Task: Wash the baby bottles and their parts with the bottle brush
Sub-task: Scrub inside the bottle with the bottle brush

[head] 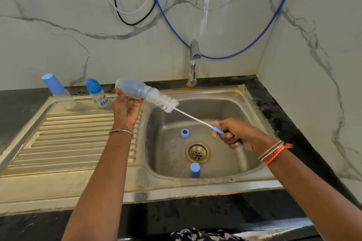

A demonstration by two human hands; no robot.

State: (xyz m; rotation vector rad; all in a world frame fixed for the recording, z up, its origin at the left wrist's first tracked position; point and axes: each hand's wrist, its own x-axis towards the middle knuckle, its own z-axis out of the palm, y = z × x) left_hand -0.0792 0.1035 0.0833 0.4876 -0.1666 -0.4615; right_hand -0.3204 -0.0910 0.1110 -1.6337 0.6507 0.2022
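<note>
- Both hands are at work over the steel sink basin (pixel 244 123): our left hand (pixel 126 107) cradles a translucent blue plastic baby bottle (pixel 131 89) on curled fingers above the basin's left rim, mouth tilted toward the drain.
- Our right hand (pixel 233 135) grips the blue handle of a white-bristled wire bottle brush (pixel 162 100), its bristle tip at the bottle's mouth.
- We judge the scrubbing step under way; next, the brush must drive straight along the bottle's axis.
- A blue ring collar (pixel 184 133) and blue cap (pixel 195 170) wait inside the basin.

Bare forearms, beaded bangles (pixel 121 131) on left wrist, orange braided bands (pixel 274 152) on right
</note>
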